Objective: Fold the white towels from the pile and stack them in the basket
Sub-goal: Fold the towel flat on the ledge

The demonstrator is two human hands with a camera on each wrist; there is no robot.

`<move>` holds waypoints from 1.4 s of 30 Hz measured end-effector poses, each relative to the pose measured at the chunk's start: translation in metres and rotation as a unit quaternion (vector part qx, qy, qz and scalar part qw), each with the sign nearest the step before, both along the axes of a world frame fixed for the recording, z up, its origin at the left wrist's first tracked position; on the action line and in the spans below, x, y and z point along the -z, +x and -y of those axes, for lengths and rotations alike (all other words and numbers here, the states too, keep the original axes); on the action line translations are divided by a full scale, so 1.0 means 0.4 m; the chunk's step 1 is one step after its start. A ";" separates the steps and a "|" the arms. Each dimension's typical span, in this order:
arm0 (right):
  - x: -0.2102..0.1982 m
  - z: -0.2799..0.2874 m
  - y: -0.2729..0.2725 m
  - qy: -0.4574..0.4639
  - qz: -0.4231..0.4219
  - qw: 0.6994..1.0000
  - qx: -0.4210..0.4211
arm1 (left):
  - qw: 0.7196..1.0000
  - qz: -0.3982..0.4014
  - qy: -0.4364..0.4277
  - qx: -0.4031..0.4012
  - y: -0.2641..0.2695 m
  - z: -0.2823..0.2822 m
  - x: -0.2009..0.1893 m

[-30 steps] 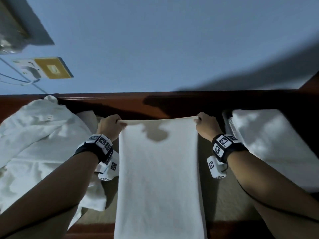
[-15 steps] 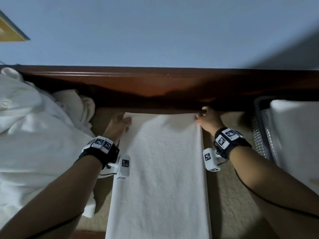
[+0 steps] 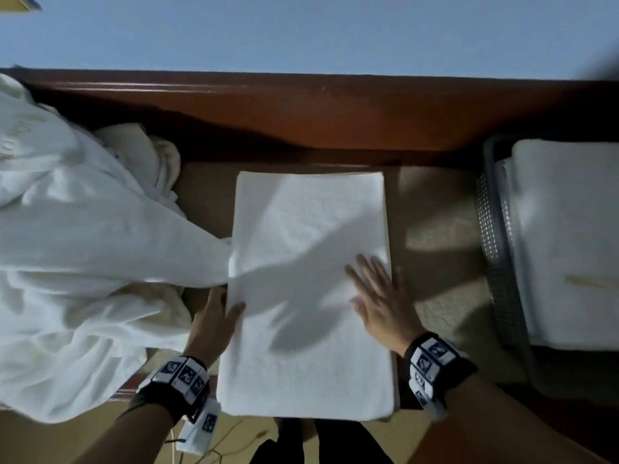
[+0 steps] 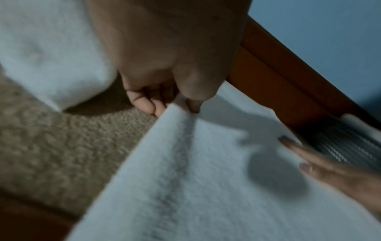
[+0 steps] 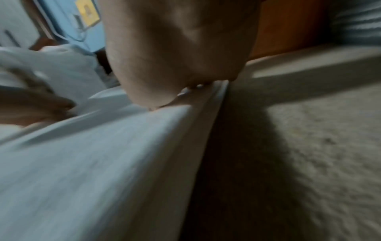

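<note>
A white towel (image 3: 308,329) lies folded flat on the beige surface in the middle of the head view. My left hand (image 3: 231,308) is at its left edge, about halfway along. In the left wrist view this hand (image 4: 178,106) pinches that edge between thumb and fingers. My right hand (image 3: 371,286) lies flat on the towel near its right edge with straight, spread fingers. The right wrist view shows the right hand (image 5: 185,93) resting on the towel (image 5: 92,163). A grey mesh basket (image 3: 495,262) stands at the right with folded white towels (image 3: 562,246) in it. The pile of loose white towels (image 3: 83,246) is at the left.
A dark red wooden rail (image 3: 301,105) runs along the far side, with a blue wall (image 3: 301,35) behind it. A strip of beige carpet-like surface (image 3: 435,212) lies between the towel and the basket. Thin cables (image 3: 234,440) trail near the front edge.
Both hands let go of the towel's far corners by the rail and drew back toward me. The towel now lies flat, my right hand flat on it, my left pinching its left edge.
</note>
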State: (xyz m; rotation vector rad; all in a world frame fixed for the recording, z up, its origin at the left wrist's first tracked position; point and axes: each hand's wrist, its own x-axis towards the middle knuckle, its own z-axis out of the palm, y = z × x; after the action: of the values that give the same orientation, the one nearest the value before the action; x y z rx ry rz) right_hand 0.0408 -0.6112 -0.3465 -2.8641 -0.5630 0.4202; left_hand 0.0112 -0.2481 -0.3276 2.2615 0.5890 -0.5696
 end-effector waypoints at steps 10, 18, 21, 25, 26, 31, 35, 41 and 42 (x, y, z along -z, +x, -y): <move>-0.085 -0.025 -0.233 0.040 -0.083 0.996 -0.003 | 0.996 -0.039 0.006 0.081 -0.117 -0.020 -0.012; -0.053 0.004 -0.457 0.144 -0.021 0.919 0.367 | 0.999 -0.005 0.007 0.039 -0.318 -0.031 -0.038; -0.048 -0.024 -0.523 0.177 -0.095 0.880 0.431 | 0.999 -0.008 0.007 0.036 -0.374 -0.052 -0.027; -0.011 -0.044 -0.573 0.196 -0.064 0.870 0.447 | 0.997 -0.015 0.006 0.069 -0.436 -0.061 0.008; -0.002 -0.047 -0.582 0.206 -0.059 0.868 0.447 | 0.997 -0.014 -0.001 0.074 -0.448 -0.060 0.016; 0.024 -0.056 -0.627 0.234 -0.084 0.835 0.492 | 0.997 -0.014 -0.058 0.045 -0.485 -0.057 0.050; 0.050 -0.067 -0.647 0.337 -0.065 0.768 0.541 | 0.995 -0.027 -0.094 0.015 -0.504 -0.054 0.062; 0.053 -0.034 -0.649 0.352 -0.116 0.770 0.520 | 0.977 0.015 -0.211 -0.035 -0.541 -0.035 0.086; 0.048 -0.025 -0.650 0.378 -0.114 0.763 0.512 | 0.974 0.020 -0.222 -0.043 -0.546 -0.032 0.088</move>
State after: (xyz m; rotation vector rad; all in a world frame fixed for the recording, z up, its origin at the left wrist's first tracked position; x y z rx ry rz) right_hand -0.2192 -0.6012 -0.3656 -1.8650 0.7322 0.2318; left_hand -0.2072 -0.2352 -0.3630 1.8130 0.4799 -0.5493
